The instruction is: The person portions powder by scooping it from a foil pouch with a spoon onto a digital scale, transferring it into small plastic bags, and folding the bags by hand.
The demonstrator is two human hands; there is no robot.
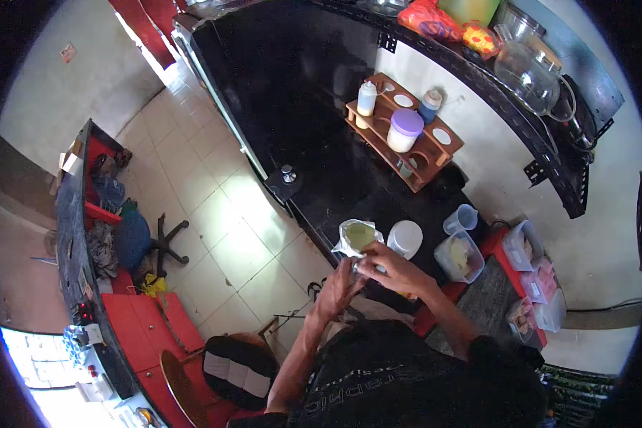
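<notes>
A silvery open bag [345,246] with pale green contents sits at the front edge of the black counter, close to the person's body. My left hand [337,287] is at the bag's near side, fingers bent together. Touching it from the right, my right hand [385,267] has its fingers curled at the bag's near rim. What the fingertips hold is too small to make out. Just right of the bag stands a white round-lidded container [406,238].
A wooden rack [434,168] holds bottles and a purple-lidded jar [404,131]. Right of the hands are a clear jug [461,219] and plastic boxes [459,257]. A metal tamper-like object [287,173] stands by the counter's left edge. A shelf [471,60] hangs above.
</notes>
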